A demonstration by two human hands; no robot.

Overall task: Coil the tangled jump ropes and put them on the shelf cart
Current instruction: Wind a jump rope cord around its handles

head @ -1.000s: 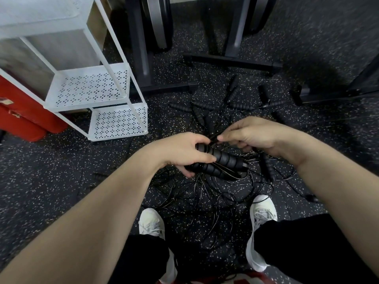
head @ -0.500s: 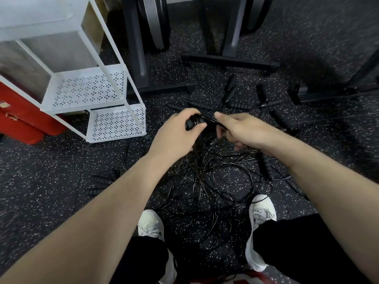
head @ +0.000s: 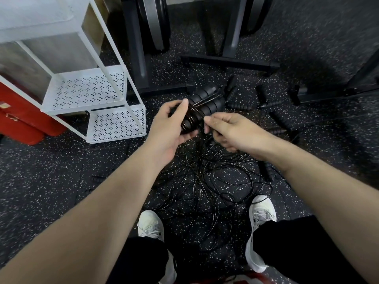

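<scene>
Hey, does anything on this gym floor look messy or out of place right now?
Yes. A snarl of thin black cords sprawls between the shoes, and loose handles lie scattered past it. The cart shelves hold no ropes. The left hand grips two handles wrapped with cord; the right hand pinches cord.

Bare forearms, no sleeves, left hand and right hand without gloves or rings; black trousers; white lace-up sneakers, grey-white laces, slightly scuffed

White perforated metal shelf cart; glossy cord; speckled rubber floor.
</scene>
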